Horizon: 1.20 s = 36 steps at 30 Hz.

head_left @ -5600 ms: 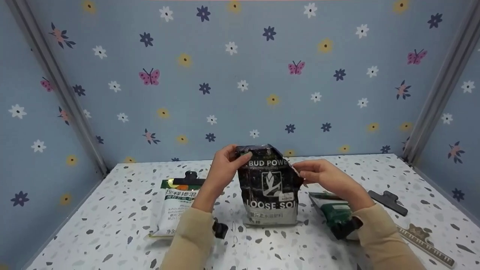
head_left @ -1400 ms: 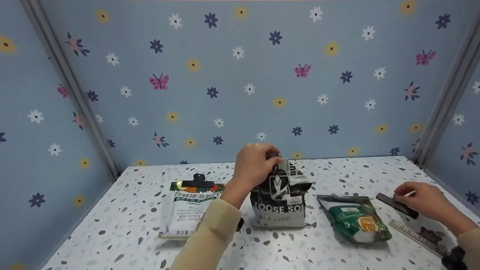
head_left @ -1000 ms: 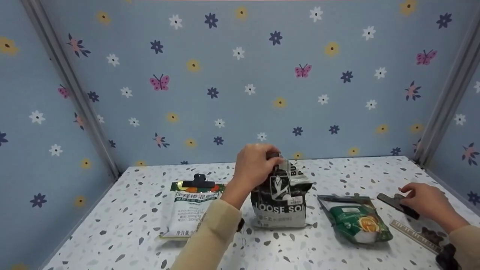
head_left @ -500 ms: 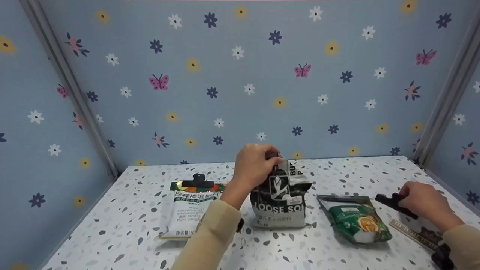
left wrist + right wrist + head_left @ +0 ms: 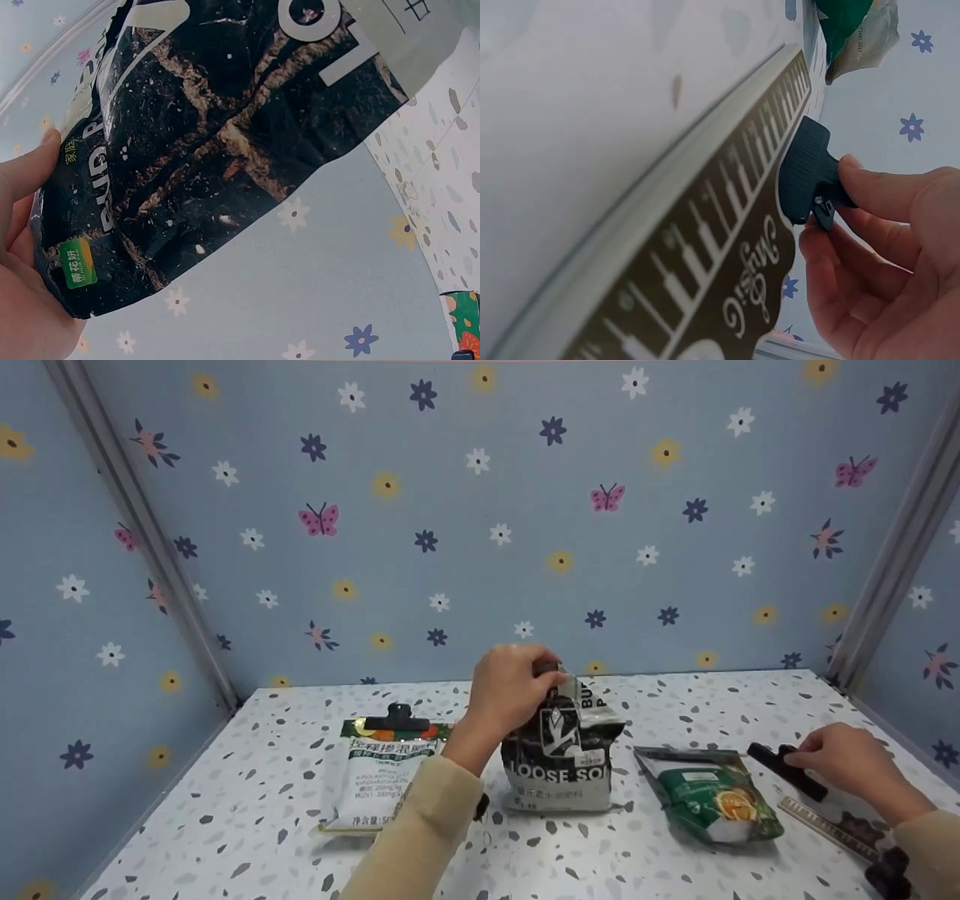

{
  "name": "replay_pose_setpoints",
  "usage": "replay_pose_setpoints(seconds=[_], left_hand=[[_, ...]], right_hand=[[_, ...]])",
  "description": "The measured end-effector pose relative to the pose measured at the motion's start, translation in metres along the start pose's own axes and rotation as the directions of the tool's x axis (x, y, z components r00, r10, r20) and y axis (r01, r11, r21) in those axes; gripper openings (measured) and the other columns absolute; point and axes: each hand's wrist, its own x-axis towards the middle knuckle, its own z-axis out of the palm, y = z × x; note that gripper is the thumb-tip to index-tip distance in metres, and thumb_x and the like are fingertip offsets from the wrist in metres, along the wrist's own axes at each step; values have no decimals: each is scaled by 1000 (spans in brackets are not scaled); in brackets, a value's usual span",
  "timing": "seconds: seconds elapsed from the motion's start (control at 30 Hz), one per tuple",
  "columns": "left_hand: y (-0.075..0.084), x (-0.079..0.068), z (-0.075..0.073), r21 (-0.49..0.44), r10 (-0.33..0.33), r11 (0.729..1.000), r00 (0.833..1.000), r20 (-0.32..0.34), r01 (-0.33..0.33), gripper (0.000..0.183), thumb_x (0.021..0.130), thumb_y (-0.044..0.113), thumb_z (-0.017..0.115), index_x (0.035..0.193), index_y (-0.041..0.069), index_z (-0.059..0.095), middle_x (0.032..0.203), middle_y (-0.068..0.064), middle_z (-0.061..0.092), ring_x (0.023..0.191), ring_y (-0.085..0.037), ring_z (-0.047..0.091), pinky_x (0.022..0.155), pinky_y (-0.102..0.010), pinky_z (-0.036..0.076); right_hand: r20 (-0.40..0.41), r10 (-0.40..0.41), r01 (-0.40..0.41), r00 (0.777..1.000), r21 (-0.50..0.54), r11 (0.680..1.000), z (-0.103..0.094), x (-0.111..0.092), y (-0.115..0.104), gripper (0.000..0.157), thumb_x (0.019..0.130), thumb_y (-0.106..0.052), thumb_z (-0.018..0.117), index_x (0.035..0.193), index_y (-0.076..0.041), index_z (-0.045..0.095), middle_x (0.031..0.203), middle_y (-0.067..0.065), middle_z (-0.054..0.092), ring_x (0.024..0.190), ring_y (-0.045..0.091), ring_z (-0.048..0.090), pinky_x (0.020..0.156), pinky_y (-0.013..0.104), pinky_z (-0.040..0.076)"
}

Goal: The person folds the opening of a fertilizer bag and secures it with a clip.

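Observation:
A black and grey bag of loose soil (image 5: pixel 559 780) stands upright near the middle of the table, its top folded over. My left hand (image 5: pixel 508 686) grips that folded top; in the left wrist view the thumb lies on one side of the bag (image 5: pixel 225 150), with fingers behind it. Off to the right, my right hand (image 5: pixel 859 765) pinches the handle of a black wide bag clip (image 5: pixel 784 772). Seen from the right wrist, thumb and fingers are on the handle of the clip (image 5: pixel 808 169), close beside a ruler with piano keys and "Music" lettering (image 5: pixel 727 232).
A white fertilizer bag (image 5: pixel 375 787) with a black clip (image 5: pixel 397 718) on its top lies left of the soil bag. To the right lies a green pouch with an orange picture (image 5: pixel 712 802). The ruler (image 5: pixel 821 821) lies between pouch and right sleeve. A patterned wall rises behind the table.
Both hands were on the soil bag's unfolded top earlier. Its top is now folded in my left hand. My right hand went right and took hold of the black clip, which has shifted slightly.

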Motion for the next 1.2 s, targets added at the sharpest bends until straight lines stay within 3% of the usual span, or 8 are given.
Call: replay_pose_setpoints(seconds=[0.23,0.47,0.67,0.9,1.07,1.2], left_hand=[[1,-2,0,-1,6,1000,1000,-3,-6,19,82,37,71,93,21,74,83,10,69,72,-4,62,67,-27,51],[2,-2,0,0,8,1000,1000,-8,-8,18,82,35,71,93,21,74,83,10,69,72,-4,62,67,-27,50],[3,-4,0,3,0,1000,1000,-12,0,19,82,37,71,92,21,74,82,9,69,72,-4,62,68,-27,50],[3,-4,2,-10,-5,1000,1000,3,5,19,81,37,72,91,21,74,81,10,69,71,-4,61,67,-26,50],[2,-4,1,-21,-8,1000,1000,-2,8,17,82,34,72,93,20,74,82,10,69,71,-3,61,67,-25,50],[2,-4,0,-25,-13,1000,1000,-5,13,18,82,33,73,93,20,74,83,10,70,72,-3,62,68,-26,50]], right_hand=[[-73,-70,73,995,34,997,1,-1,-4,30,79,-23,74,93,1,65,81,7,63,71,22,58,58,38,46],[-96,-110,118,989,79,990,-4,-3,-19,48,83,-26,71,115,5,56,99,22,62,83,36,60,62,43,49],[-120,-106,121,987,126,985,-4,-3,-40,44,86,-24,68,120,3,58,108,25,60,94,41,59,63,41,51],[-190,-85,129,978,231,964,-2,-9,-67,43,85,-35,69,116,-6,61,108,20,62,92,35,61,63,37,49],[-207,-158,214,966,282,935,0,-10,-91,46,81,-44,70,113,-12,64,102,9,65,90,27,59,66,35,47],[-229,-232,300,945,330,895,2,-15,-113,36,82,-38,71,109,-14,65,98,4,65,85,22,60,65,31,50]])
